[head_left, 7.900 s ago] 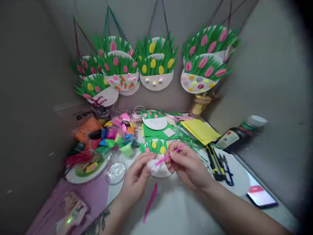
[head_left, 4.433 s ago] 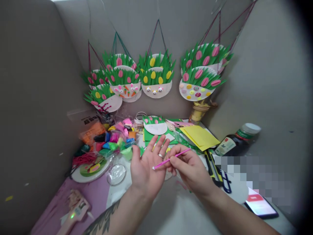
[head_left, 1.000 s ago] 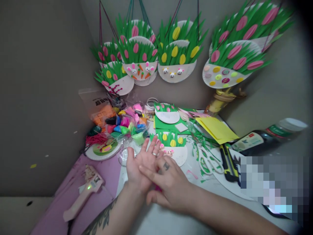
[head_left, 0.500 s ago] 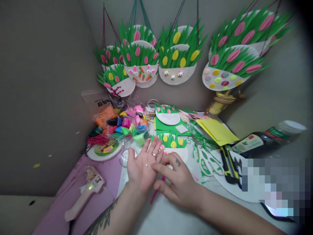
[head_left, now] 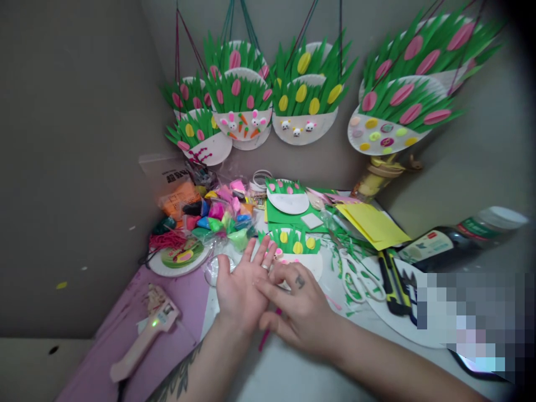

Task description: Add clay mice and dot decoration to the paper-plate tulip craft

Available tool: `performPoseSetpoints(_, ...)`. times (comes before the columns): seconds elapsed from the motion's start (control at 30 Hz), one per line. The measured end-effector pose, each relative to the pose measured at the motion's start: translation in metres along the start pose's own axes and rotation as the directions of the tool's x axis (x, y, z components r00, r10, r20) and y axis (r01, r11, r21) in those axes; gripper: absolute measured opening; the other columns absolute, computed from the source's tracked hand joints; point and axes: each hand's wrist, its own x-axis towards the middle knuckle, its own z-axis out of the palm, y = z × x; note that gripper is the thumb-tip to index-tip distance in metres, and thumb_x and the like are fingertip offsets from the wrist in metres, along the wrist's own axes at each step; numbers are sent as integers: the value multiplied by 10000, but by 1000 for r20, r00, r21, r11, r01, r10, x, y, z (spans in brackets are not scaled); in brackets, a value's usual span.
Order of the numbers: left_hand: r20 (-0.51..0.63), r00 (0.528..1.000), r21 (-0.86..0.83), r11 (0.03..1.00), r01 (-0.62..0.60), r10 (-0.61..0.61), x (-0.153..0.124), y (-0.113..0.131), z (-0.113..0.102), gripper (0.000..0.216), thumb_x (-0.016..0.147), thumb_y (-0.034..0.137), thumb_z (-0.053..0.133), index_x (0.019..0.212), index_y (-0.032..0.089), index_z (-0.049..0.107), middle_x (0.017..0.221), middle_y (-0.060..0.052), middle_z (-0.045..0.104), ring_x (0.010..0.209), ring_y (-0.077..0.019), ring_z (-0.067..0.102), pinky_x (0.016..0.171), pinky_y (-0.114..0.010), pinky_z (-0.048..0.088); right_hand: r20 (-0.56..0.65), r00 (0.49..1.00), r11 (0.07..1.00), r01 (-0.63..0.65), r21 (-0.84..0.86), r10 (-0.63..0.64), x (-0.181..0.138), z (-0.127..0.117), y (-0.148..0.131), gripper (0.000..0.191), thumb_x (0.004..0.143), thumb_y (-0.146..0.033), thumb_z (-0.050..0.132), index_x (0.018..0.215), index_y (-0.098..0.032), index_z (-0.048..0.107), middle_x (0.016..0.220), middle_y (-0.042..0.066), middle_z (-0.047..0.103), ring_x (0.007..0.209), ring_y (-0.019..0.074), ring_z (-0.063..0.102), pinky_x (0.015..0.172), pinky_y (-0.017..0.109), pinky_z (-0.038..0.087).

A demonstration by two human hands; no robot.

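Touching left hand (head_left: 241,291): right hand (head_left: 304,314), grip unclear | left grip spread | magenta stick (head_left: 264,338) slim, part-hidden

Left hand (head_left: 242,287), one, 7 o'clock; right hand (head_left: 297,310), one, 5 o'clock. Foremost hanging paper-plate baskets (head_left: 307,134), four, 10 to 2 o'clock. Rabbits (head_left: 231,123), two, 11 o'clock. White animal heads (head_left: 297,132), three, 1 o'clock. Glue gun (head_left: 146,338), one, 8 o'clock. Scissors (head_left: 357,281), one pair, and utility knife (head_left: 393,285), one, 4 o'clock. White-capped bottle (head_left: 469,230), one, 3 o'clock.
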Motion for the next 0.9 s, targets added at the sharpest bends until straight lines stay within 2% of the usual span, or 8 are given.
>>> performPoseSetpoints(0.1, -30, 999, 7, 1000, -16, 16, 0, -1, -1, 722, 846, 714, 279, 1325, 191, 416, 1423, -165, 457, 1294, -306, 462, 1023, -505, 402, -17, 999, 999, 50, -20, -51, -1, 2, 0, 532, 851, -576, 518, 1209, -193, 614, 978, 113, 566, 923, 255, 469, 845, 462, 431)
performPoseSetpoints(0.23, -23, 1000, -4, 1000, -17, 17, 1, -1, -1, 723, 850, 709, 280, 1317, 176, 417, 1416, -174, 460, 1292, -304, 465, 998, -477, 433, -64, 996, 997, 51, -66, -56, -2, 4, 2, 513, 865, -550, 513, 1188, -168, 629, 965, 121, 577, 909, 254, 479, 834, 449, 429)
performPoseSetpoints(0.33, -31, 999, 2, 1000, -12, 12, 1, -1, -1, 721, 846, 714, 279, 1313, 183, 417, 1412, -166, 466, 1294, -318, 459, 984, -483, 444, -50, 994, 994, 91, -63, -95, -3, 4, 2, 567, 832, -594, 535, 1204, -177, 622, 983, 121, 577, 935, 263, 482, 855, 455, 422)
performPoseSetpoints(0.47, -28, 1000, -9, 1000, 10, -10, 2, -1, -2, 745, 848, 714, 261, 1328, 159, 390, 1404, -196, 463, 1296, -334, 454, 991, -498, 437, -60, 996, 995, 63, -81, -68, -2, 5, 2, 529, 859, -547, 524, 1199, -153, 620, 992, 129, 578, 927, 265, 474, 842, 457, 425)
performPoseSetpoints(0.57, -20, 1000, -13, 1000, -8, 8, 2, -2, -2, 730, 853, 704, 269, 1337, 167, 376, 1413, -193, 454, 1296, -333, 455, 1003, -512, 424, -58, 993, 993, 102, -53, -105, -1, 5, 2, 544, 857, -567, 511, 1182, -147, 628, 991, 133, 571, 923, 267, 472, 857, 475, 420)
performPoseSetpoints(0.7, -9, 1000, -22, 999, 24, -24, 3, -2, -2, 729, 853, 706, 254, 1342, 176, 367, 1428, -201, 435, 1282, -345, 468, 1004, -541, 412, -27, 998, 998, 63, -19, -64, -1, 6, 5, 567, 883, -564, 458, 1247, -148, 583, 967, 131, 554, 898, 263, 466, 822, 483, 430)
performPoseSetpoints(0.9, 59, 998, -65, 997, 36, -32, 2, 2, -7, 737, 855, 693, 293, 1381, 179, 331, 1434, -195, 429, 1308, -334, 441, 1033, -515, 387, -112, 993, 997, 53, 60, -46, -2, 1, 5, 491, 919, -495, 439, 1206, -120, 573, 927, 113, 563, 879, 240, 477, 801, 439, 435)
